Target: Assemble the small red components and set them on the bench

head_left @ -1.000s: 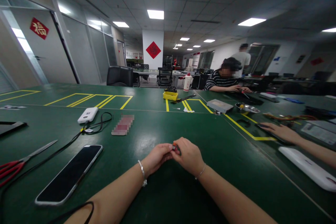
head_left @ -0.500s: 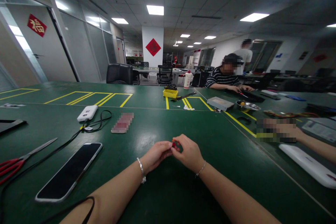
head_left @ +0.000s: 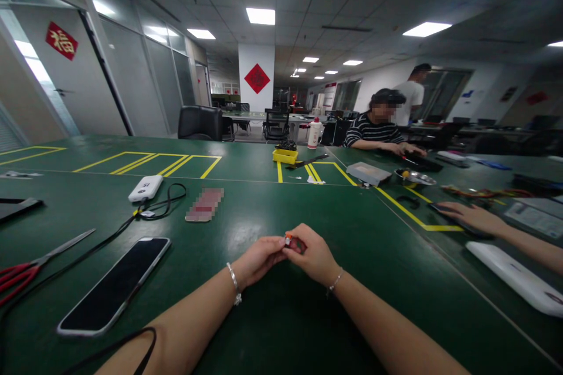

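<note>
Two-handed fingertip hold at a green table (head_left: 246, 205).
Red-handled scissors (head_left: 26, 272) and a phone (head_left: 115, 287) lie flat at left, probably set aside yet reachable; the left hand (head_left: 264, 255) pinches a small orange-and-white piece (head_left: 288, 238), located between both sets of fingertips; the right hand (head_left: 311, 252), thumb and curled fingers closed on its other side, likely shares the grip because so small a part needs steadying.
</note>
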Available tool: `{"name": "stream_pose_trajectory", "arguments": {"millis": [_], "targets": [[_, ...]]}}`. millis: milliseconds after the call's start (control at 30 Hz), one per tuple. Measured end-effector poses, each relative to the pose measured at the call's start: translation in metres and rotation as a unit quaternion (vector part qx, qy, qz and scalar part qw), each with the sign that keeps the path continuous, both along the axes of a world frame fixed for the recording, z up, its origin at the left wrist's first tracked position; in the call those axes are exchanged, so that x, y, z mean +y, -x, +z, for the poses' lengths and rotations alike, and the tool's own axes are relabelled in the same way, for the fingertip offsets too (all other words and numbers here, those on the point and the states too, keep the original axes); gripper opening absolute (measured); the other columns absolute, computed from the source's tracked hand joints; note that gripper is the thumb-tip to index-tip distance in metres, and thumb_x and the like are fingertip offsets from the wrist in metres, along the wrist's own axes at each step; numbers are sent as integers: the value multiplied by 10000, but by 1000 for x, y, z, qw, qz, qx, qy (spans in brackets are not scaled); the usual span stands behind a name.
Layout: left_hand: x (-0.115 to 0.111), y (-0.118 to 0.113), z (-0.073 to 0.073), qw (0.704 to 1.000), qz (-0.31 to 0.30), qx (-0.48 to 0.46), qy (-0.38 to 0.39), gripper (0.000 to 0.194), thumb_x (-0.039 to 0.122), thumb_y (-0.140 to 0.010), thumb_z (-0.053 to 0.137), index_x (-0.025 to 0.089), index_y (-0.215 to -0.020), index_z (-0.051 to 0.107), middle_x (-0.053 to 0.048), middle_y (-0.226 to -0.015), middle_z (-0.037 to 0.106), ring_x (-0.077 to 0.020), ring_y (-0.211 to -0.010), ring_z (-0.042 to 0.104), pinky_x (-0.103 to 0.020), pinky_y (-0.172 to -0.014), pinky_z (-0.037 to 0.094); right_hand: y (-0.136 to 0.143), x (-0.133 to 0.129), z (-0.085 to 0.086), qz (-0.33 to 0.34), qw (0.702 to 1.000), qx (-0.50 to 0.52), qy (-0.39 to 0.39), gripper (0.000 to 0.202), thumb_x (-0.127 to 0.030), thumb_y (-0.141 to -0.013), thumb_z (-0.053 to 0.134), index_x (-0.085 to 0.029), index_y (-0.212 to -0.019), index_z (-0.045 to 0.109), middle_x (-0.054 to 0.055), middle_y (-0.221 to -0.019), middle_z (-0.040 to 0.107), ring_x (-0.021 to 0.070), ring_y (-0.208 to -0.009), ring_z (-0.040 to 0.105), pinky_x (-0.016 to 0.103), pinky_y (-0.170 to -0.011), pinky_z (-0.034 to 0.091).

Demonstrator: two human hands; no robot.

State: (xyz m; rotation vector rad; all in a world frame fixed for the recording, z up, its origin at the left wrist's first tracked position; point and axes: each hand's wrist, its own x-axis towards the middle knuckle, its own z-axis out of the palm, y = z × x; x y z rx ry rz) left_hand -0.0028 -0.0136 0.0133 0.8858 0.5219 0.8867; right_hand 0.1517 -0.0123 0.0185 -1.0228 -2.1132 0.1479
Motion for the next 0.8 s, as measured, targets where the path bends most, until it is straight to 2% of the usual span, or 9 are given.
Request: {"name": "stream_pose_trajectory", "arguments": {"millis": [100,233,433,600,700,800], "targets": [[0,-2,-1,1000,-13,18,-6,188,249,-686,624,78,-753,665,-86,-742,658,-147,-750,582,-270,-817,372,1,-3,4,-42,998,-53,12,63,-218,-667,535,-194,-673,477,-38,-594,478,92,-527,429,197,-496,309],[0,-2,-3,999,-12,48,-8,167,249,-675,633,86,-701,660,-71,-698,650,-129,-701,570,-247,-768,380,2,-6,9,-74,991,-108,-17,145,-216,-656,503,-195,-562,394,-49,-543,410,82,-489,357,209,-473,236],[1,0,-2,999,0,55,0,164,251,-640,664,93,-683,649,-63,-699,642,-127,-703,561,-257,-775,370,2,-6,10,-69,989,-132,-6,91,-251,-670,506,-198,-643,436,-44,-592,451,86,-524,391,208,-493,240],[2,-1,-3,998,5,55,-3,128,218,-652,650,91,-662,634,-44,-653,628,-111,-655,552,-241,-736,376,3,-7,13,-79,982,-165,-45,137,-244,-693,499,-197,-589,423,-38,-579,449,91,-529,393,224,-505,236],[2,0,-3,1000,-4,24,2,171,248,-691,614,80,-712,640,-70,-709,647,-127,-694,573,-257,-775,378,2,-7,13,-69,983,-159,-56,188,-328,-751,489,-194,-621,464,-22,-606,481,100,-568,435,222,-530,265],[3,2,-3,1000,-27,-2,15,224,269,-728,573,65,-786,646,-97,-768,659,-141,-736,593,-278,-819,374,1,-7,10,-46,986,-149,-52,232,-415,-787,463,-196,-734,518,-3,-672,526,111,-636,480,215,-572,298]]}}
